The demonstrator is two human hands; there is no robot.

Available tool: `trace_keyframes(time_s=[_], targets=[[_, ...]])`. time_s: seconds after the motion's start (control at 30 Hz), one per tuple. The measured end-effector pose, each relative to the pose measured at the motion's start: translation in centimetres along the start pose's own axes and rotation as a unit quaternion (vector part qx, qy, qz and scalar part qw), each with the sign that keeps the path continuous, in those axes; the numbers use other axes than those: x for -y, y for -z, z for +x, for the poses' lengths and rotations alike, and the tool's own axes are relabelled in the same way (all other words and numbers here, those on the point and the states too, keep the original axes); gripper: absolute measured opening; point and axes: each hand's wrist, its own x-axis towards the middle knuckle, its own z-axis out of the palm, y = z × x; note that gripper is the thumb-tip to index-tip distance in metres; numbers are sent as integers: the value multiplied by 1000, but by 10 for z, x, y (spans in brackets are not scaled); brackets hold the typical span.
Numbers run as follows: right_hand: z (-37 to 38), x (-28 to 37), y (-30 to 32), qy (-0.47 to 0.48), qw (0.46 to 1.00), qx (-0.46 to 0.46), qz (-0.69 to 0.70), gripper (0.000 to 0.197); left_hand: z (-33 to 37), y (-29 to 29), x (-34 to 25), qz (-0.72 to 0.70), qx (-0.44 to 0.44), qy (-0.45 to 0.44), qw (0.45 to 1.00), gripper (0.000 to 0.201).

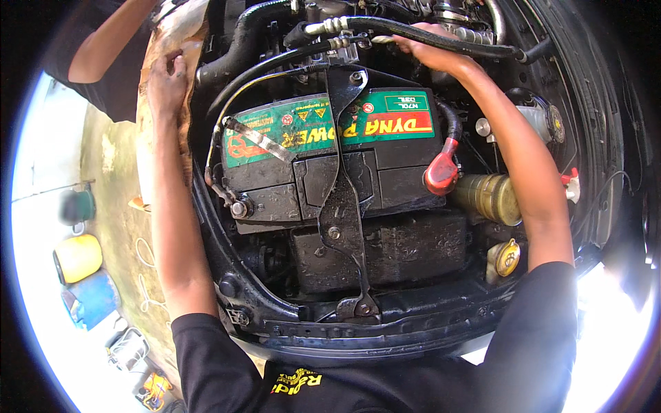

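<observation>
I'm watching 2 bare hands over an engine bay. Left hand [167, 86] is resting on the brown sheet [150, 141], fingers loosely bent and slightly spread. Right hand [432, 49] is reaching under a black hose [482, 49], fingers curling at a slim pale piece [382, 40] just left of them. Hose is crossing that grip; can't tell if it's pinching. Battery [406, 165] is sitting below and between both hands, 1 black strap [350, 199] running over it.
</observation>
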Motion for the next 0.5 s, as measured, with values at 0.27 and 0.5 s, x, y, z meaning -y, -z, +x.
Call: trace_keyframes(time_s=[0.27,0.5], targets=[[2,9,6,-24,999,30,31,47,2,-1,9,11,-4,-7,1000,37],[6,-8,-29,73,991,-73,-82,43,9,-13,-3,11,-1,-17,1000,36]])
